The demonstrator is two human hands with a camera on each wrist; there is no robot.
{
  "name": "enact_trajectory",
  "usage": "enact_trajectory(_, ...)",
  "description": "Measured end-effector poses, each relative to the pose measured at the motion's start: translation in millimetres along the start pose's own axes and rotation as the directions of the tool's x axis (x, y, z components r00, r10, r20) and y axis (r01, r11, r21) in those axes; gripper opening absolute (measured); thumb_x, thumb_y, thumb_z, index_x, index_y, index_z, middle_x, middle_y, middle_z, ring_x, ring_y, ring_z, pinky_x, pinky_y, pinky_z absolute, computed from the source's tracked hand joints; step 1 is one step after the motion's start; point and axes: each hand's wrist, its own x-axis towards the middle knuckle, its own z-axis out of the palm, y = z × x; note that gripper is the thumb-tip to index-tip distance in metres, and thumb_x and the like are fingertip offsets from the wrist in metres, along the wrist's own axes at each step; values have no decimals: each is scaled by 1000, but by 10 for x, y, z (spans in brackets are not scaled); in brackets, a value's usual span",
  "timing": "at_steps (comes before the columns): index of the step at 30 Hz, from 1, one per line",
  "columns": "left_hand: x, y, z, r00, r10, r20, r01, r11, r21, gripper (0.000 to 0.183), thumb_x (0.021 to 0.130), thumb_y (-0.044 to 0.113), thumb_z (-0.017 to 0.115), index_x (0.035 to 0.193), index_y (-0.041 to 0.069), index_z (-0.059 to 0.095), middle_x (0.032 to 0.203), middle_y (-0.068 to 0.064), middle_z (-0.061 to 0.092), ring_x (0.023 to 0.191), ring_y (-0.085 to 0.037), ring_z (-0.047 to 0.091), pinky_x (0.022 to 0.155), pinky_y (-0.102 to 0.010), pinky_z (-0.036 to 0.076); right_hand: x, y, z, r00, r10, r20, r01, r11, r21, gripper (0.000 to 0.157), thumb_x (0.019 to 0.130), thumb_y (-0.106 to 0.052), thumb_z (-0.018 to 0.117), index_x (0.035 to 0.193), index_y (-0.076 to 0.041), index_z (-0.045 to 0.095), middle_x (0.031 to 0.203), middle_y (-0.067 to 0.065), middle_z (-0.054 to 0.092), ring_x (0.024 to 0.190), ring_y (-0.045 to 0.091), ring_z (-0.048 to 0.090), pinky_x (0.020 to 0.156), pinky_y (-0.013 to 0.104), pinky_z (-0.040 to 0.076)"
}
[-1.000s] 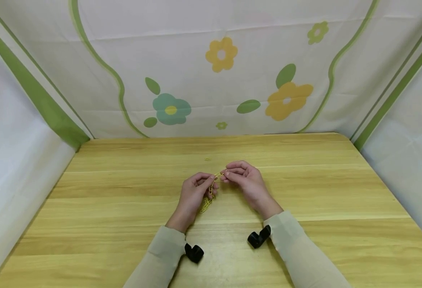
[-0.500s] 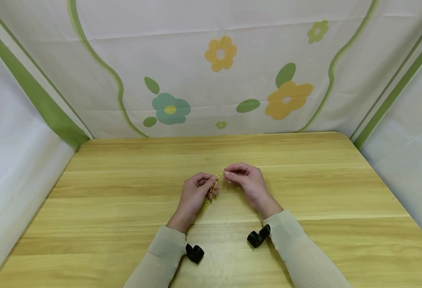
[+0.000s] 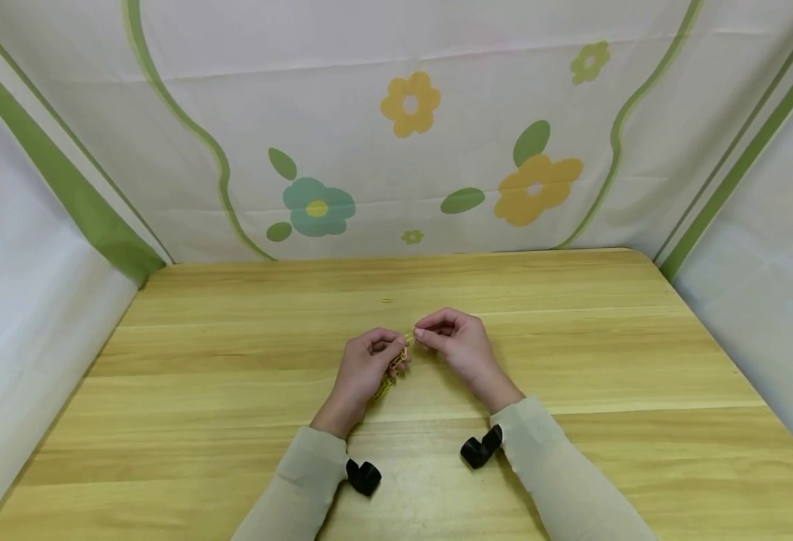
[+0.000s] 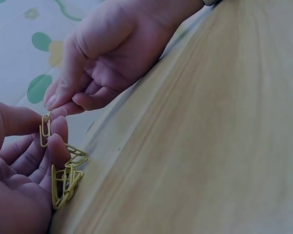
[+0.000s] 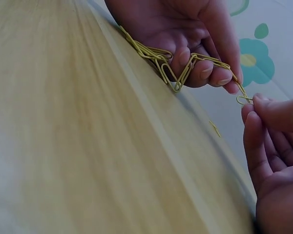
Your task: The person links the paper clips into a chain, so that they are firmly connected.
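Note:
My left hand (image 3: pixel 367 368) pinches the upper end of a chain of yellow paper clips (image 5: pixel 185 70) between thumb and forefinger. The linked clips drape over its fingers, and their lower part bunches at the tabletop below the palm. Close by on the right, my right hand (image 3: pixel 460 346) pinches a yellow paper clip (image 5: pixel 244 99) at the chain's end, thumb against forefinger. In the right wrist view this clip meets the chain at the left fingertips; whether it is hooked through cannot be told. Beyond both hands a loose yellow paper clip (image 5: pixel 214 128) lies on the table.
The wooden table (image 3: pixel 606 466) reaches back to a white cloth with printed flowers (image 3: pixel 410 180). White cloth sides with green bands (image 3: pixel 98 218) flank it on left and right. Black wrist devices (image 3: pixel 364 477) sit at both sleeve cuffs.
My right hand drew slightly away from the left, then came back close to it with the clip at the chain's end. The left hand stays nearly in place, still pinching the chain.

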Motion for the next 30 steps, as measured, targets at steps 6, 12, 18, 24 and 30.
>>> enact_trajectory(6,-5,-3,-28,1000,-19,11,20,999,-49,21,107,18,69,111,-1,74,89,-8,77,74,-15,70,63,-24,55,-25,-18,45,995,-94,-16,91,985,-145,8,92,-2,83,99,-2,78,98,12,78,84,14,71,76,23,60)
enact_trajectory(12,-5,12,-51,999,-41,19,42,994,-104,22,107,17,69,115,-3,73,90,-5,75,75,-14,69,64,-24,55,-41,-29,72,989,-150,-6,147,972,-183,8,92,-2,83,96,-7,78,98,11,78,86,16,71,77,24,59)
enact_trajectory(18,9,5,-46,999,-40,10,41,988,-149,21,106,17,70,112,-3,73,90,-6,74,74,-15,70,64,-24,55,-30,-16,47,994,-106,37,111,974,-200,14,94,-5,82,107,-6,79,101,12,79,85,15,70,76,24,58)
enact_trajectory(24,20,4,-40,999,-37,7,38,984,-174,19,106,14,69,111,-4,72,89,-6,74,74,-16,69,65,-24,55,-28,-12,27,989,-82,121,111,960,-256,18,99,-11,77,117,-7,78,107,13,77,86,16,67,78,25,56)
enact_trajectory(30,26,1,-50,1000,-22,-22,18,983,-183,20,107,15,69,113,-4,72,87,-3,73,73,-15,68,66,-25,56,-15,-9,19,988,-83,132,119,949,-293,13,103,-18,75,112,-9,77,112,9,73,95,17,68,87,29,57)
